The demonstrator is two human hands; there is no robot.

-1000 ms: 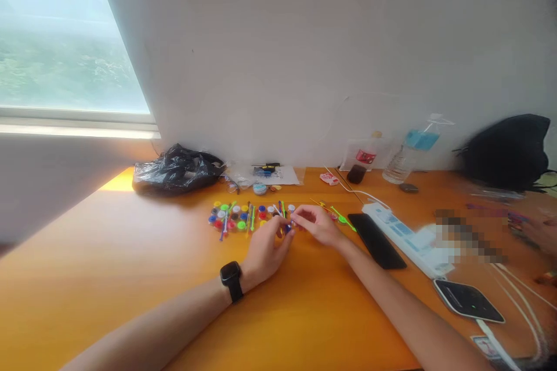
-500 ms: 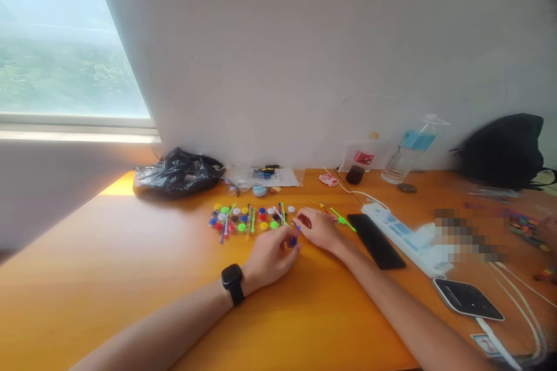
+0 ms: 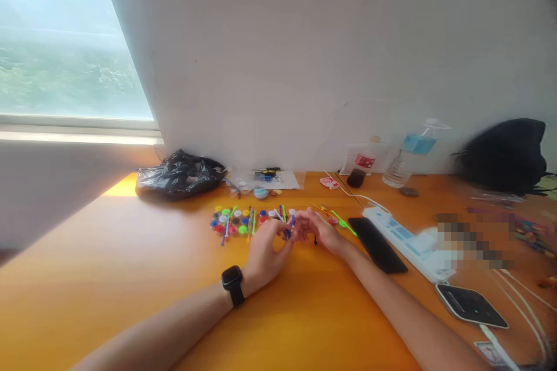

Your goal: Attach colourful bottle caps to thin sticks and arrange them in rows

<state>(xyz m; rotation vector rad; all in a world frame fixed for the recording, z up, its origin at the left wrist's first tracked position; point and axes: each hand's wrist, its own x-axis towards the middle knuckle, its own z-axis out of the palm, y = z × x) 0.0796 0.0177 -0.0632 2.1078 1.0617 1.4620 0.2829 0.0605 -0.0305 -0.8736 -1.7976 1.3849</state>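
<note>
My left hand (image 3: 267, 249), with a black watch (image 3: 232, 284) on its wrist, and my right hand (image 3: 317, 229) meet fingertip to fingertip over the orange table (image 3: 130, 278). Between them they pinch a small blue stick piece (image 3: 290, 227). Just beyond lies a cluster of small coloured caps and thin sticks (image 3: 243, 220), in red, blue, green, yellow and white. A green stick with a round end (image 3: 343, 222) lies to the right of my right hand.
A black plastic bag (image 3: 178, 175) and a clear packet with small parts (image 3: 265, 178) lie by the wall. Right of my hands are a black phone (image 3: 376, 236), a white power strip (image 3: 404, 237), a water bottle (image 3: 409, 156), a black bag (image 3: 507, 153) and a charging device (image 3: 472, 305).
Both hands have drawn closer together and lifted slightly, with the blue stick piece now held between the fingertips of both. The view shifted a little.
</note>
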